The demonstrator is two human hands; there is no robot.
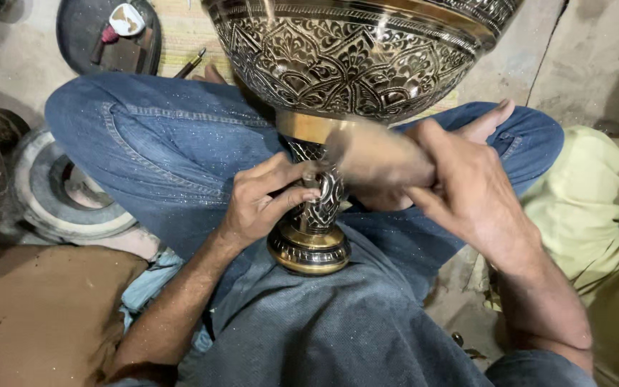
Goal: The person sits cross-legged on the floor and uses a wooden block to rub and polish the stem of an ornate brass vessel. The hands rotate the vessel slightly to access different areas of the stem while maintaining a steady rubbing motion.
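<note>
Goblet (352,64) brass, engraved, across lap; left hand (263,204) grip pinches stem; right hand (460,186) grip clasps blurred tool (377,158).

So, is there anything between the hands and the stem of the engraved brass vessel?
Nothing visible. The left hand already grips the stem of the engraved brass vessel directly. The right hand holds a blurred tool against the stem's top.

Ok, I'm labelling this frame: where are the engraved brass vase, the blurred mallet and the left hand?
engraved brass vase (356,57), head view, on its bowl.
mallet (377,158), head view, on its blurred head.
left hand (259,204), head view, on its back.
</note>
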